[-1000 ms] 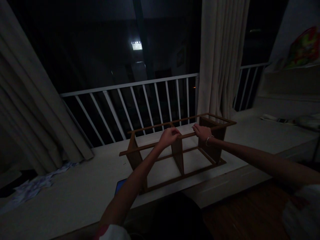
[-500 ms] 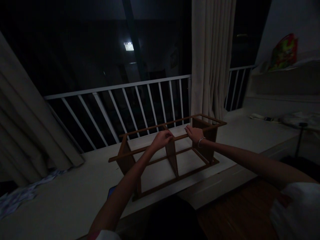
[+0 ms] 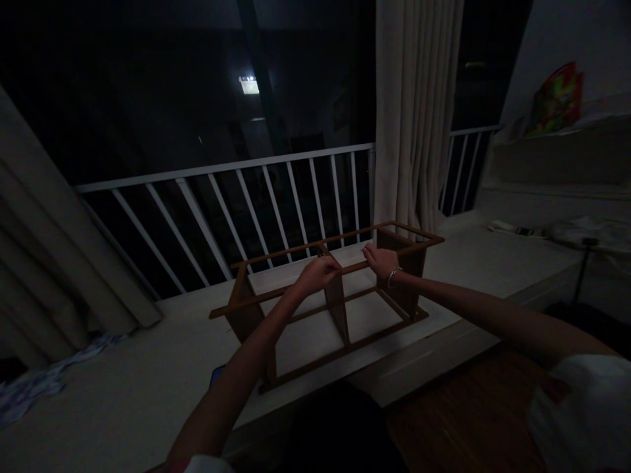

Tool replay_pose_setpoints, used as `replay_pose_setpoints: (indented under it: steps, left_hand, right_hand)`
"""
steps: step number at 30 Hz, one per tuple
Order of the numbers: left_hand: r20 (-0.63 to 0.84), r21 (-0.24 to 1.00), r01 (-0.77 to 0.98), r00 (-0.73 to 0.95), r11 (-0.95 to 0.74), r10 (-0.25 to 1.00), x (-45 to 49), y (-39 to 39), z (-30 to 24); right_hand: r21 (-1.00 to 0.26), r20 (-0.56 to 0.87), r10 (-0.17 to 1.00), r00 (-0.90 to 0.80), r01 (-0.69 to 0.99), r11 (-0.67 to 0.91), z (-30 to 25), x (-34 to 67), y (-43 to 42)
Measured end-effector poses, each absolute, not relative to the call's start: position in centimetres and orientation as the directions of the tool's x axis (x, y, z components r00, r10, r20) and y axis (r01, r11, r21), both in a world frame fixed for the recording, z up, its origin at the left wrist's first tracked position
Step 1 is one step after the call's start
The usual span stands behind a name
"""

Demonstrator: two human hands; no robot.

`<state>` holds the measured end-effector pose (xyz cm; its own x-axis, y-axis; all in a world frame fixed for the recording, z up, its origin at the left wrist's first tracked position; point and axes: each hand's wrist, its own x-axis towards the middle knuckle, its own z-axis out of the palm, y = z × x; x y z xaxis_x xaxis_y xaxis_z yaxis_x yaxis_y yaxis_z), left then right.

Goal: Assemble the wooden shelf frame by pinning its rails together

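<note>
A brown wooden shelf frame (image 3: 338, 302) lies on its side on a pale window ledge, with a divider panel across its middle. My left hand (image 3: 318, 272) is closed in a pinch over the front upper rail, where the divider meets it. Whatever lies between those fingertips is too small and dark to make out. To the right, my right hand (image 3: 382, 263), with a bracelet (image 3: 393, 277) at the wrist, is closed round the same rail. Its thumb side faces up, and the undersides of both hands are hidden.
Behind the frame runs a white railing (image 3: 246, 169) before a dark window. Beige curtains (image 3: 414, 118) hang at both sides. A phone-like object (image 3: 217, 376) lies by my left forearm. Patterned cloth (image 3: 44, 384) is at left; a red bag (image 3: 559, 98) stands on a shelf at right.
The whole view has shifted slightly, so everything sits a little further left and up. Both hands keep nearly the same places on the rail.
</note>
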<state>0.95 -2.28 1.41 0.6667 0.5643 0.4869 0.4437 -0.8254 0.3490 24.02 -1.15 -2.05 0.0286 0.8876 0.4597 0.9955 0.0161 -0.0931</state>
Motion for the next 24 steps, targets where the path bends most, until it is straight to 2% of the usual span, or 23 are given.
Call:
replay_pose_setpoints:
  steps: [8, 24]
  left_hand:
    - [0.506, 0.415, 0.435, 0.620, -0.799, 0.600, 0.69, -3.00, 1.35]
    - [0.411, 0.635, 0.343, 0.609, -0.693, 0.678, 1.16, -2.42, 1.51]
  right_hand:
    - [-0.098, 0.447, 0.894, 0.039, 0.995, 0.005, -1.99, 23.97, -1.15]
    - [-0.099, 0.456, 0.889, 0.044, 0.995, 0.002, -1.88, 23.97, -1.30]
